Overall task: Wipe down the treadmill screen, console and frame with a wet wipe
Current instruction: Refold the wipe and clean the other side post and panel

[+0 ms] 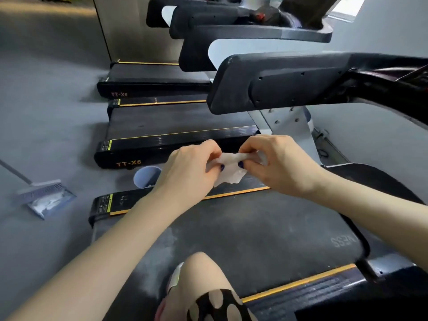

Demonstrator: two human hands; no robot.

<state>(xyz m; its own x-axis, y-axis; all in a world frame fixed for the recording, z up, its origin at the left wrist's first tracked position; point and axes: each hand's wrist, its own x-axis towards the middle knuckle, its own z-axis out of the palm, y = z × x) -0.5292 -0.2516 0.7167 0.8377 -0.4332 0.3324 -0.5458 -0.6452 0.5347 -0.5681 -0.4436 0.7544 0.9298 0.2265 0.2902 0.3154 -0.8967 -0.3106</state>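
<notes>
I've got the wet wipe (228, 169) stretched between both hands above the treadmill (254, 239) belt, my left hand (192, 169) pinching one end and my right hand (275, 164) pinching the other, so it looks like I'm opening it out into a flat face for wiping. The console arm (278, 86) sits just ahead, untouched, likely my first target.

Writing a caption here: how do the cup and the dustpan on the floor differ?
The cup is round, pale and upright with its open mouth up; the dustpan is flat, angular and grey-blue, lying low on the floor. The cup stands close beside the treadmill deck, partly hidden by the left forearm; the dustpan lies farther out, with a brush head resting on it. Both sit on the grey floor.
</notes>
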